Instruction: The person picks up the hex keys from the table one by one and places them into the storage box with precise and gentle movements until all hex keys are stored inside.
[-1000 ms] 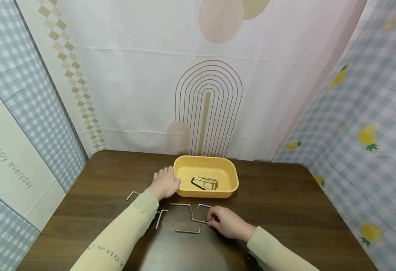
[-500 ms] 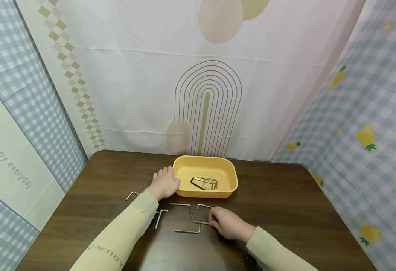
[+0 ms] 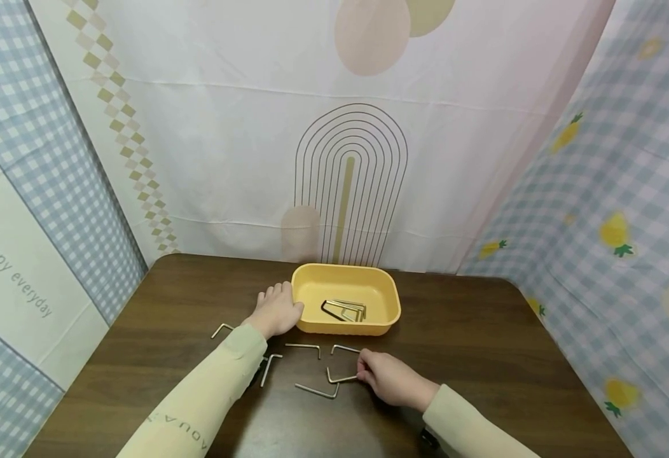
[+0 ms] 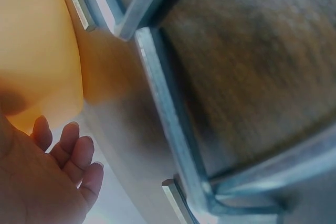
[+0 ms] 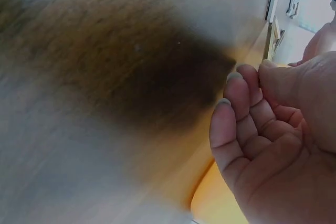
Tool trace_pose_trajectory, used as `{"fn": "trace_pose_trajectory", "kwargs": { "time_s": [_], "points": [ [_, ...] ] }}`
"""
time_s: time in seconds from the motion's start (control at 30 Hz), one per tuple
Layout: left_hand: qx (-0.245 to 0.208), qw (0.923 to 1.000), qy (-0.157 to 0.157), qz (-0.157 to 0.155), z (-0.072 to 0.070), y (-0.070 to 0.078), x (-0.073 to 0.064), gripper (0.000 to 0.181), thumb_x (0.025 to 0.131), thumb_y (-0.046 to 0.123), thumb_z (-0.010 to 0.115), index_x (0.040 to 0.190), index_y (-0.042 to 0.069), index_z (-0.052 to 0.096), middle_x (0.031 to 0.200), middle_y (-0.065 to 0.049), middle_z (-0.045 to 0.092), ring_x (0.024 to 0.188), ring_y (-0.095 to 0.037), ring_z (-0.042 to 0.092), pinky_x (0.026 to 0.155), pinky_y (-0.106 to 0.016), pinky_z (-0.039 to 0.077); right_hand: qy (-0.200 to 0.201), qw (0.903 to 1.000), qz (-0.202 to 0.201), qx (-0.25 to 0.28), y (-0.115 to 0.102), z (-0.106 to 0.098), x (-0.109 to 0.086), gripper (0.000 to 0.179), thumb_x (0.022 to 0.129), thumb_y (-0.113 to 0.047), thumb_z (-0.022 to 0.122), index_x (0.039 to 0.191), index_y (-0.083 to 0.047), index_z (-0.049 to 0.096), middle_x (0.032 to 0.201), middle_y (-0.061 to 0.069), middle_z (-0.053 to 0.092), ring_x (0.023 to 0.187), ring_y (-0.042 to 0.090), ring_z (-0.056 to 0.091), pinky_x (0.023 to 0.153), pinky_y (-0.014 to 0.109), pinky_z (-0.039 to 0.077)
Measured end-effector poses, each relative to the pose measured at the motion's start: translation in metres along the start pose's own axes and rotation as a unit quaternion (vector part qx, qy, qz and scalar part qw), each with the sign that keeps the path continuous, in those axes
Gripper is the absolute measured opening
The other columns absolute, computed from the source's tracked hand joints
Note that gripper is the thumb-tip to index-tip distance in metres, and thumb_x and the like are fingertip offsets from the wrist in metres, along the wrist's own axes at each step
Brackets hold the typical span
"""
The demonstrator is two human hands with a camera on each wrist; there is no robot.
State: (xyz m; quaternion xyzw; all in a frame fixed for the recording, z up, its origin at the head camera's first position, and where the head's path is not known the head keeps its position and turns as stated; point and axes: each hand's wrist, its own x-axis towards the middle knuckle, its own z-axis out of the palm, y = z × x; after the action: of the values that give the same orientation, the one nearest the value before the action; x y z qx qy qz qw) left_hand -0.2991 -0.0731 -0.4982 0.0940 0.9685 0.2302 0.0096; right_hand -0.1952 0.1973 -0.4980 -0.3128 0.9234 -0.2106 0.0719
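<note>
In the head view my right hand (image 3: pixel 388 378) pinches the end of a brassy hex key (image 3: pixel 343 380) between thumb and fingertips, low over the table. The bent end of that key points away from me. A grey hex key (image 3: pixel 314 390) lies just left of it, its short arm meeting the pinched one. Another hex key (image 3: pixel 346 348) lies beyond the right fingers, its right end partly hidden. My left hand (image 3: pixel 277 310) rests at the left side of a yellow box (image 3: pixel 343 328), thumb against its corner, fingers loose. Inside the box lie several hex keys (image 3: pixel 351 303), one of them black.
More hex keys lie on the dark wooden table (image 3: pixel 483 343): one hex key (image 3: pixel 306 346) in front of the box, one hex key (image 3: pixel 269 369) beside the left sleeve, and a hex key (image 3: pixel 222 328) partly behind that arm. A patterned cloth (image 3: pixel 226 159) hangs behind the table.
My right hand has shifted slightly right, drawing the brassy hex key with it. The grey hex key beside it has turned a little. My left hand stays at the box.
</note>
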Motion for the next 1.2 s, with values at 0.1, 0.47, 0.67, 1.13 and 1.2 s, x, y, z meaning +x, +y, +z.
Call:
{"fn": "trace_pose_trajectory", "kwargs": {
  "time_s": [0.1,0.47,0.67,1.13,1.2],
  "points": [
    [0.003,1.0000,-0.004,0.001,0.000,-0.001,0.000,0.042,0.094,0.034,0.047,0.120,0.000,0.048,0.107,-0.012,0.050,0.098,-0.031,0.044,0.088,-0.048,0.030,0.001,0.9999,-0.004,0.011,0.001,-0.001,-0.001,0.014,0.092,-0.010,0.064,0.084,-0.016,0.055,0.074,-0.011,0.051,0.067,0.003,0.049,0.064,0.026,0.044],
    [0.003,1.0000,0.002,0.001,0.002,-0.003,0.001,0.043,0.094,0.034,0.047,0.119,0.000,0.047,0.107,-0.013,0.050,0.100,-0.032,0.044,0.088,-0.048,0.030,0.013,0.9974,-0.009,0.071,0.006,0.003,-0.001,0.009,0.092,-0.018,0.066,0.083,-0.018,0.065,0.075,-0.014,0.057,0.068,0.001,0.052,0.064,0.024,0.045],
    [0.000,1.0000,-0.003,-0.001,0.000,-0.002,0.000,0.043,0.094,0.033,0.047,0.120,-0.001,0.047,0.107,-0.014,0.050,0.100,-0.032,0.044,0.089,-0.049,0.030,0.017,0.9932,0.024,0.112,0.010,-0.003,0.000,0.010,0.094,-0.022,0.064,0.085,-0.019,0.066,0.076,-0.012,0.059,0.069,0.003,0.053,0.065,0.025,0.046],
    [-0.004,1.0000,-0.005,-0.001,0.000,0.000,-0.002,0.043,0.095,0.033,0.047,0.122,-0.001,0.046,0.107,-0.013,0.049,0.099,-0.031,0.044,0.089,-0.048,0.030,0.079,0.9874,0.045,0.129,0.008,-0.050,0.006,0.012,0.095,-0.025,0.062,0.086,-0.018,0.066,0.075,-0.006,0.057,0.066,0.009,0.051,0.061,0.027,0.045],
    [-0.005,1.0000,-0.006,-0.003,-0.001,0.001,-0.002,0.044,0.095,0.034,0.046,0.122,0.000,0.046,0.107,-0.012,0.049,0.099,-0.031,0.043,0.088,-0.047,0.030,0.094,0.9868,0.049,0.123,0.008,-0.057,0.009,0.012,0.095,-0.025,0.062,0.085,-0.018,0.065,0.074,-0.006,0.056,0.066,0.009,0.050,0.060,0.027,0.044]
  ]
}}
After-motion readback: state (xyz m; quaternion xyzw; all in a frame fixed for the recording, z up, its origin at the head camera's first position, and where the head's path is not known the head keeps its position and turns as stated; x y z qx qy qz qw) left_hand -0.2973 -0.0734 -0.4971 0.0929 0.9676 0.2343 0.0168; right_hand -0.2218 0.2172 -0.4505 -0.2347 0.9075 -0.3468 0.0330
